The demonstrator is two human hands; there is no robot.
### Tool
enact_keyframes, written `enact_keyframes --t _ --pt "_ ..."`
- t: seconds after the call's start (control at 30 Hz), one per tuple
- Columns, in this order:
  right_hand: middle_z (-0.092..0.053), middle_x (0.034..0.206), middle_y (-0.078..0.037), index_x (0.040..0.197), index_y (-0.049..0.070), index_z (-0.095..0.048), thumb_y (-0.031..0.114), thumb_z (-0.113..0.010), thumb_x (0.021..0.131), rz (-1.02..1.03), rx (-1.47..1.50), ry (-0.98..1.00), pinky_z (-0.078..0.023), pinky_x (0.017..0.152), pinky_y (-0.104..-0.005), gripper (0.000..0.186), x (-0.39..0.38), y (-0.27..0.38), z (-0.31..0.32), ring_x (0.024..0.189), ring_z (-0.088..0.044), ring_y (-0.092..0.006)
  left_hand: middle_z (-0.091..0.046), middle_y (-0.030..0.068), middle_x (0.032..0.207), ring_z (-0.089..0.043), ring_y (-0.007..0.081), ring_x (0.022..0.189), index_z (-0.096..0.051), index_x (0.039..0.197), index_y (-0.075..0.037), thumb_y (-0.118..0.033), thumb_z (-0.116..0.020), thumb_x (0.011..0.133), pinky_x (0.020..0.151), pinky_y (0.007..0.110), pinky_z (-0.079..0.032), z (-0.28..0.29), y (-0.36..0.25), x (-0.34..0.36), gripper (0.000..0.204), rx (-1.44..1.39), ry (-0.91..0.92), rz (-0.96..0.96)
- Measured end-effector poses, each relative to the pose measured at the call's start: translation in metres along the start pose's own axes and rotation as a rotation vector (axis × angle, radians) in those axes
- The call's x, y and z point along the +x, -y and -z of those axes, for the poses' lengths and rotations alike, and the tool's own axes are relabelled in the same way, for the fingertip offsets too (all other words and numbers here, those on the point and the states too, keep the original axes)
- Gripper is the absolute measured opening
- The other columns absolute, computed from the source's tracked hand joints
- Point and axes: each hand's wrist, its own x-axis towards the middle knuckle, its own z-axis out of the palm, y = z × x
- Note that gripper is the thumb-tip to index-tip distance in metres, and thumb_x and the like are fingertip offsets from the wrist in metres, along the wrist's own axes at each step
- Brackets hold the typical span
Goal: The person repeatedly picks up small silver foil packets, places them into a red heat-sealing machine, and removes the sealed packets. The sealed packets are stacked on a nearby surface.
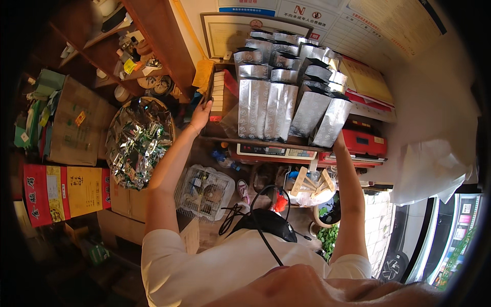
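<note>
L hand [201, 116] clasps tray edge [221, 138]; R hand [339, 144] part-hid nr bag [331, 121].

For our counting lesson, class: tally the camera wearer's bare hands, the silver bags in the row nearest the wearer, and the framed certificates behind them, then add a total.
Bare hands: 2 (left hand, right hand)
Front-row silver bags: 4
Framed certificate: 1
Total: 7
</note>
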Motion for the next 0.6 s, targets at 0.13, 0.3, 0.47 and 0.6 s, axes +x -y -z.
enact_keyframes --t 0.13,0.3,0.47,0.6 --pt "-0.062 0.105 -0.007 0.124 0.003 -0.048 0.031 -0.043 0.094 0.007 0.007 -0.014 -0.053 0.077 -0.0315 0.041 -0.004 0.002 -0.005 0.090 -0.063 -0.0173 -0.063 0.0107 0.105 -0.056 0.0201 0.099 -0.058 0.112 0.001 -0.036 -0.050 0.094 0.089 0.030 -0.040 -0.004 0.017 -0.005 0.042 -0.039 -0.086 -0.132" --pt "-0.064 0.095 -0.007 0.114 -0.002 -0.055 0.022 -0.045 0.094 -0.020 0.020 -0.097 -0.053 0.069 -0.0310 0.032 -0.024 0.000 -0.021 0.080 -0.064 -0.0172 -0.063 0.0054 0.106 -0.054 0.0138 0.100 -0.059 0.113 0.000 -0.038 -0.051 0.093 0.089 0.027 -0.040 0.014 -0.018 -0.055 0.044 -0.098 -0.107 0.139" --pt "-0.042 0.132 -0.016 0.119 0.000 -0.053 0.014 -0.053 0.088 0.238 -0.534 -0.180 -0.032 0.101 -0.0375 0.034 -0.016 -0.052 -0.013 0.124 -0.036 -0.0259 -0.062 0.0061 0.107 -0.054 0.0126 0.099 -0.059 0.112 0.003 -0.038 -0.051 0.094 0.088 0.026 -0.040 0.048 -0.044 -0.099 0.046 -0.026 -0.197 0.104" --pt "-0.023 0.149 -0.014 0.109 0.005 -0.062 0.015 -0.055 0.084 0.470 -1.076 -0.228 -0.015 0.109 -0.0469 0.028 -0.022 -0.061 -0.049 0.138 -0.013 -0.0358 -0.060 0.0053 0.110 -0.052 0.0128 0.101 -0.056 0.117 0.004 -0.040 -0.050 0.094 0.091 0.026 -0.038 0.073 -0.041 -0.128 0.050 0.046 -0.295 0.235"
